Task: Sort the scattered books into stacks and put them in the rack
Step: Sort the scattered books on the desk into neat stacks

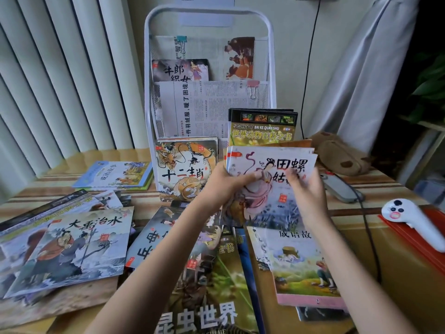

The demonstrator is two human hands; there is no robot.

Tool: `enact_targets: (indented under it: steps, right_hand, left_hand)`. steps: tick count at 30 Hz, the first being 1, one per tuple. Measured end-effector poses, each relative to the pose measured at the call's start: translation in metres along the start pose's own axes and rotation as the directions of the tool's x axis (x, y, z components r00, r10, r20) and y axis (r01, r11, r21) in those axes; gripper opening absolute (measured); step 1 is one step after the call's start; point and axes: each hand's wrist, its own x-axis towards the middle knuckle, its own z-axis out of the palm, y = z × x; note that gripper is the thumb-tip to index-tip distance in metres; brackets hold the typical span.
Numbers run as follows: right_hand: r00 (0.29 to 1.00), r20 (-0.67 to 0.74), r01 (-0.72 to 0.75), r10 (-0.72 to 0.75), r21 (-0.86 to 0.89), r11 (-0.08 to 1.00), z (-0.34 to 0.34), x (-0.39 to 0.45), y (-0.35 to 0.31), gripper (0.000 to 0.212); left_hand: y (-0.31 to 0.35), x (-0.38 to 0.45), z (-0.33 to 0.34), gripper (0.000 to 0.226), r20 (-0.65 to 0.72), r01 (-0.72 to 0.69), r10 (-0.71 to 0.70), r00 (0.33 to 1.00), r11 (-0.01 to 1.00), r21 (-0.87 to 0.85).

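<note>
Both hands hold up a small stack of thin picture books in front of the white wire rack, above the cluttered desk. The left hand grips the stack's left edge, thumb lying across the front cover — a pale cover with a figure in a pink robe and large black characters. The right hand pinches the stack on its right side, fingers curled over the cover. Several covers fan slightly at the top of the stack, so more than one book is held, though the exact number cannot be told.

Behind the stack, the rack's lowest pocket holds a dragon-cover book upright, and to its right stands a dark animal encyclopedia. Higher pockets carry clipped newspaper sheets and another small illustrated book.

Loose books lie scattered on the desk: a flood-story book at the left on top of others, a blue-edged book further back near the rack, a large green insect book under the forearms, and a pink-bordered idiom-story book at the right, just below the held stack.

On the right side of the desk rest a white controller on a red folder, a grey device with a black cable, and a brown plush pouch.
</note>
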Motion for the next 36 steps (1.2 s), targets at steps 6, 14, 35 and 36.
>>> enact_targets:
  steps: [6,14,35,36]
  right_hand:
    - [0.951,0.25,-0.128,0.18,-0.211,0.969,-0.007,-0.008,0.026,0.028]
    - [0.903,0.347,-0.294,0.252,0.073,0.953,0.005,0.015,0.018,0.043]
    - [0.694,0.618,-0.241,0.37,-0.285,0.928,0.103,-0.009,0.013,0.036]
    - [0.73,0.579,-0.249,0.363,-0.27,0.93,0.101,-0.007,0.013,0.035]
  left_hand:
    - [-0.016,-0.019,-0.021,0.035,-0.055,0.063,-0.051,0.997,0.967,0.247]
    - [-0.026,-0.077,-0.115,0.093,-0.359,0.376,-0.219,0.907,0.042,0.926]
    - [-0.021,-0.074,-0.161,0.013,-0.388,0.164,-0.209,0.897,0.975,-0.146]
    - [-0.021,-0.075,-0.16,0.009,-0.409,0.159,-0.201,0.89,0.978,-0.134]
